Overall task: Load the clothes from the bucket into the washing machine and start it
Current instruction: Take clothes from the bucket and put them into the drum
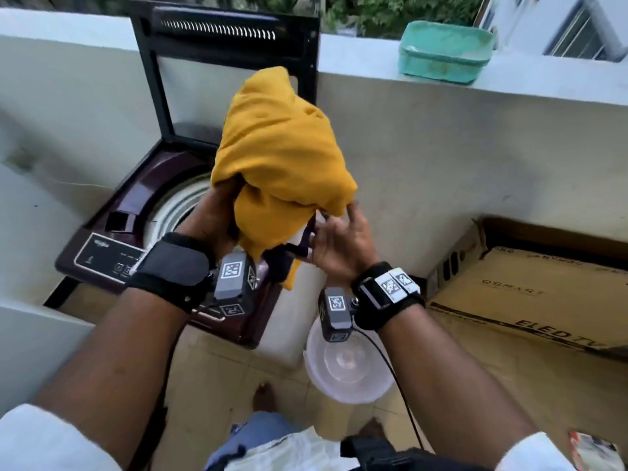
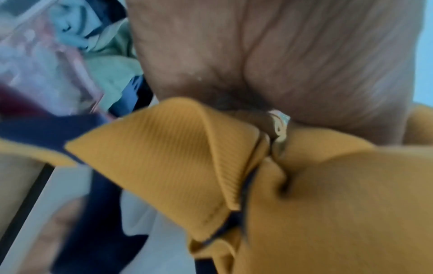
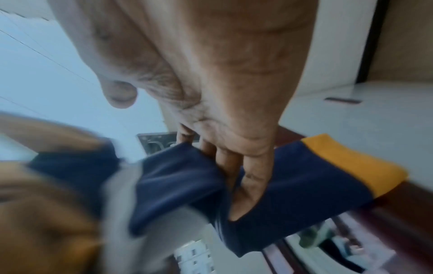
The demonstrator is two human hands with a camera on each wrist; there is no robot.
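1. Step in hand: loading. The person holds a bunched yellow garment (image 1: 282, 158) w/ navy trim up above the washing machine (image 1: 136, 215), whose lid (image 1: 224, 62) stands raised at the far side.
2. Left hand (image 1: 217, 215): fingers curled into the cloth from the left, a firm grip; the left wrist view shows folds bunched in the palm.
3. Right hand (image 1: 339, 239): fingers nearly straight, spread against the navy part at the garment's near-right underside; supports rather than clasps.
4. The bucket (image 1: 346, 365) sits on the floor, near side, just right of the machine; it looks empty, so prob. the last item.
5. Next move, as judged: shift the bundle left and down over the drum (image 1: 176, 209), let go w/ both hands, then shut the lid and press start on the control panel (image 1: 108, 253).
6. Edges & room: the drum mouth is partly hidden by the left arm. The wall stands close behind, a cardboard box (image 1: 530, 290) on the right. Trailing navy cloth could snag on the machine's near-right corner.
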